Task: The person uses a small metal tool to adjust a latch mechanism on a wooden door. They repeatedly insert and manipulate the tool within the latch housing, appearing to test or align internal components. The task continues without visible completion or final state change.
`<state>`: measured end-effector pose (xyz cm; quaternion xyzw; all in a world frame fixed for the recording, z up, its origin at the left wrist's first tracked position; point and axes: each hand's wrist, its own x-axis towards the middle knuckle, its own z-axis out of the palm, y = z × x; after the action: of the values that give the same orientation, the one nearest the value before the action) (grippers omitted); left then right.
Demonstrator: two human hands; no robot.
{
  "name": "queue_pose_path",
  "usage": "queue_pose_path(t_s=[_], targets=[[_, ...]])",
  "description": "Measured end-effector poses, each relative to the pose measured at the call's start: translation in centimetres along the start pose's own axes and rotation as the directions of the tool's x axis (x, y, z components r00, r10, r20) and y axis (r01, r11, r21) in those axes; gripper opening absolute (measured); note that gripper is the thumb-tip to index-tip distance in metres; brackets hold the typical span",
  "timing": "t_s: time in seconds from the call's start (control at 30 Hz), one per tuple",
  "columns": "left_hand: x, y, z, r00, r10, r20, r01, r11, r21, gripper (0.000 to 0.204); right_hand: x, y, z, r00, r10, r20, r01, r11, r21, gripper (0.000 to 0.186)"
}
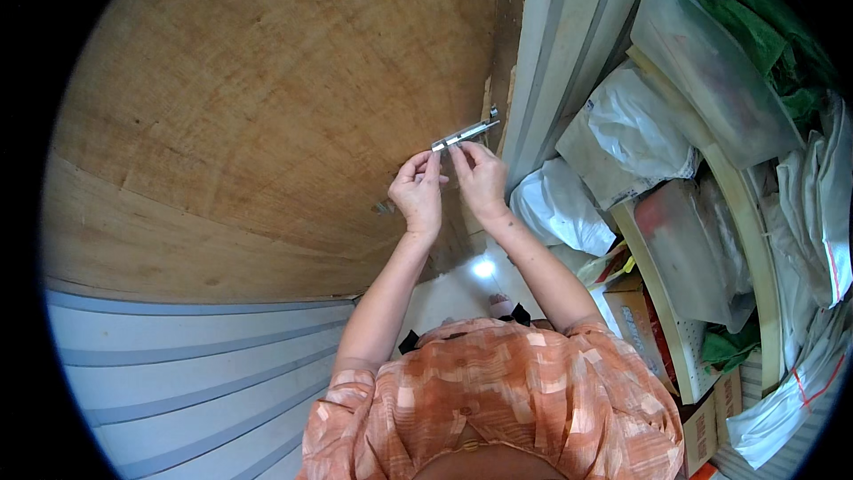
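Silvery metal latch [464,135], slim and shiny

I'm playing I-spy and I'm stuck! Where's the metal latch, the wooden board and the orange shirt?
Metal latch [460,136]: head view, middle of its bar.
Wooden board [275,116]: head view, its bare face.
Orange shirt [498,369]: head view, its front.

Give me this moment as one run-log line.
left hand: at metal latch, left end | right hand: at latch, lower edge | wooden panel: behind latch | white bags: picture right
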<state>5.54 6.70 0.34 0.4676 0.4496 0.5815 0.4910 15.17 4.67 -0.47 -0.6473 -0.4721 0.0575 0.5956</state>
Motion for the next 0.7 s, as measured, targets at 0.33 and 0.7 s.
queue_pose_path(t_s=[0.33,0.7], targets=[[0.7,-0.1,0.2,0.999,0.043,-0.021,-0.042,0.998,0.056,0.012,0.0,-0.8,0.2,0.973,-0.223,0.061,0.231,0.957,-0.175,0.014],[1.0,0.4,0.6,0.999,0.039,-0.034,-0.037,0.997,0.066,0.012,0.4,-0.5,0.8,0.975,-0.212,0.065,0.221,0.958,-0.184,0.012]])
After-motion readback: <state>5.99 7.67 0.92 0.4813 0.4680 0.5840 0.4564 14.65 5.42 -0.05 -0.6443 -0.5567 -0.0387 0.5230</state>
